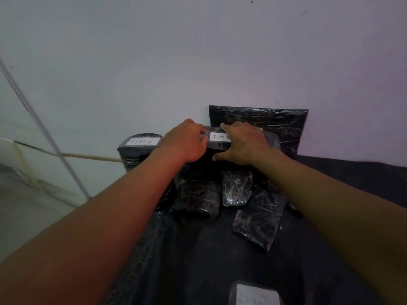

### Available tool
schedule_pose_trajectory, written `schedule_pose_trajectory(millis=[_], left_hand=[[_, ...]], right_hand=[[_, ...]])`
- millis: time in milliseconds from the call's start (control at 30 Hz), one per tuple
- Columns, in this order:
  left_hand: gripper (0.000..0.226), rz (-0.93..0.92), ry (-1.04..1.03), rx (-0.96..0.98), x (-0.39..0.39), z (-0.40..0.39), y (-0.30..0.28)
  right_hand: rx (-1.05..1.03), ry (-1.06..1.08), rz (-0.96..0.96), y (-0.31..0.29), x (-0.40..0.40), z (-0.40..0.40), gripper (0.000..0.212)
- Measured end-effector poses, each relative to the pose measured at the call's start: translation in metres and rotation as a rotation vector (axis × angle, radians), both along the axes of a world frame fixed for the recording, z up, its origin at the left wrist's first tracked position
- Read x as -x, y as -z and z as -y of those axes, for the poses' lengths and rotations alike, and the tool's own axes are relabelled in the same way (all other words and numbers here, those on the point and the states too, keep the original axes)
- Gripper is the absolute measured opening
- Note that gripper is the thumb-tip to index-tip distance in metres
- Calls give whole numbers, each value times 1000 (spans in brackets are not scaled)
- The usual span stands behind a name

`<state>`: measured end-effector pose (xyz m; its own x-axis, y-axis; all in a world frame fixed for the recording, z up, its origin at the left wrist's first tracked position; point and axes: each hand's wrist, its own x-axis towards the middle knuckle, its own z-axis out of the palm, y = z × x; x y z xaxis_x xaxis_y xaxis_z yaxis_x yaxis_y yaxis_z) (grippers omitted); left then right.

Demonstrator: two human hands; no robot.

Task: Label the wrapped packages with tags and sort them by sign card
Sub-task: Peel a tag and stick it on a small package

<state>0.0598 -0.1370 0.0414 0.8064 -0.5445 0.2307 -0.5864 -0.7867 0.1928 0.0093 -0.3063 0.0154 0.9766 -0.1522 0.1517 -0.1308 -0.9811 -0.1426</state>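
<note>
Both my hands rest on a black wrapped package (pixel 217 146) at the back of the dark table, by the wall. It bears a white tag (pixel 219 137) reading "TIM B", partly covered. My left hand (pixel 187 143) grips the package's left end, and my right hand (pixel 244 144) lies over its right part with fingers spread. To the left stands another black package (pixel 137 150) with a white tag (pixel 144 141) reading "TIM A". Three untagged wrapped packages lie nearer me: one (pixel 197 198), a smaller one (pixel 236 188), and a flat one (pixel 261 219).
A large flat black wrapped package (pixel 275 122) leans upright against the wall behind my hands. The table (pixel 198 265) is covered in dark cloth. A white paper (pixel 255 293) lies at the near edge. The table's left edge drops to the floor (pixel 26 208).
</note>
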Motion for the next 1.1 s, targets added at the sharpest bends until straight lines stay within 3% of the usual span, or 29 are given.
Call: schedule_pose_trajectory(millis=[267, 433, 533, 600, 733, 833, 1100], left_hand=[[36, -62, 40, 19, 6, 1, 25], [34, -27, 108, 170, 18, -7, 40], [32, -32, 136, 240, 31, -19, 54], [32, -36, 143, 284, 42, -28, 64], [33, -15, 132, 345, 61, -48, 82], [33, -29, 121, 341, 73, -62, 92], [33, -56, 107, 365, 93, -86, 111]], right_hand=[[-18, -67, -25, 3, 11, 4, 99], [-88, -164, 216, 5, 41, 3, 49], [-134, -248, 188, 13, 63, -10, 36], [-99, -320, 137, 21, 72, -18, 43], [39, -367, -9, 39, 80, -37, 84], [48, -366, -89, 48, 83, -50, 102], [59, -267, -158, 53, 78, -64, 97]])
